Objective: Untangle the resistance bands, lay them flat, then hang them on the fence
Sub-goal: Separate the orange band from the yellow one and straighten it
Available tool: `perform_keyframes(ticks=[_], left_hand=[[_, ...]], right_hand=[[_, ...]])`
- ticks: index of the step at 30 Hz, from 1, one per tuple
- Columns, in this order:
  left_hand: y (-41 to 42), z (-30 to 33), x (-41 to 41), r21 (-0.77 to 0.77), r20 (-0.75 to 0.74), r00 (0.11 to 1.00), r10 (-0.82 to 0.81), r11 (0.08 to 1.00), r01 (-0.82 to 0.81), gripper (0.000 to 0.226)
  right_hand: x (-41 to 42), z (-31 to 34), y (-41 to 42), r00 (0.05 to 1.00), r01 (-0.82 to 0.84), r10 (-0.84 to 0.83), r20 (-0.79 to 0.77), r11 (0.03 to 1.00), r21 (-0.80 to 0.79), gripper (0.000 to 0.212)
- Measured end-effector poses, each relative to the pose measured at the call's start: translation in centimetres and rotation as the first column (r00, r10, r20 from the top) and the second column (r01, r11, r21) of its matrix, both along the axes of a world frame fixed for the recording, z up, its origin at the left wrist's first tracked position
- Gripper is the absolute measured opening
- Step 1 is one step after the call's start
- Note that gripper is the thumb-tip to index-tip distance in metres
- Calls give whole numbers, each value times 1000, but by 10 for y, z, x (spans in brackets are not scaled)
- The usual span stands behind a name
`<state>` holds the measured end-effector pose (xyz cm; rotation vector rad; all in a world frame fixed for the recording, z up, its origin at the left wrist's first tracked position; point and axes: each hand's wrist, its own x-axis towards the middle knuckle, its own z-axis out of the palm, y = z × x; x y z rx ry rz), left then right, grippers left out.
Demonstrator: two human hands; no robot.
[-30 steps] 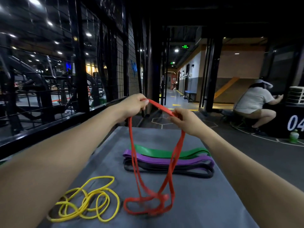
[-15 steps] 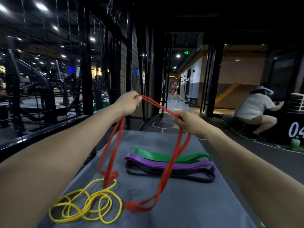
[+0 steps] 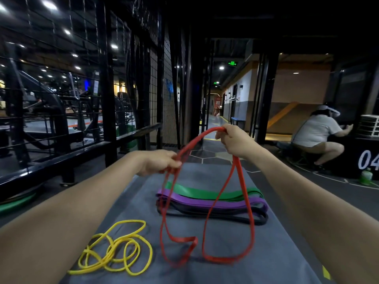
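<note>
The fence (image 3: 131,83), a black wire grid on a black frame, runs along my left side and recedes toward the corridor. The grey mat (image 3: 225,273) lies in front of me and carries all the bands.

To the right stands a black box (image 3: 367,154) printed with white digits "04"; anything past the "4" is cut off at the frame edge. A person (image 3: 317,136) in a white shirt crouches against it. A green bottle (image 3: 366,176) stands on the floor at the foot of the box. A green lit sign (image 3: 232,63) hangs from the corridor ceiling; its symbol is too small to read.

Three wide bands lie flat and side by side across the far part of the mat: green band (image 3: 205,190) farthest, purple band (image 3: 205,201) in the middle, black band (image 3: 215,216) nearest.

The red band (image 3: 206,222) is raised off the mat between my hands. My right hand (image 3: 235,140), the higher one, grips its top; my left hand (image 3: 162,161), lower and to the left, grips several strands bunched together. The hands are apart. The band arcs between them, and two long loops hang down, their lower ends touching the mat. The left loop has a fold at its bottom.

The yellow band (image 3: 114,251), the thinnest, lies in a tangled coil on the near left of the mat, apart from the red band.
</note>
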<state>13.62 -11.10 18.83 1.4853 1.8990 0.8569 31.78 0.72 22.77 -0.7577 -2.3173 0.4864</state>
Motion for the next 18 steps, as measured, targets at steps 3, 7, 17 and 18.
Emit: perform_keyframes(ticks=[3,7,17,18], left_hand=[[8,7,15,61,25,998,-64,996,63,48],[26,19,45,287,154,976,-151,953,102,19],[28,26,40,314,-37,998,-59,947,68,33],[26,30,38,325,-98,995,-34,943,64,34]], right_hand=[[-4,1,-5,990,-10,-7,138,992,125,22],[-8,3,-9,983,-17,-17,184,983,180,18],[14,-10,8,977,-30,-8,211,984,176,14],[13,-12,9,981,-34,1,195,986,164,15]])
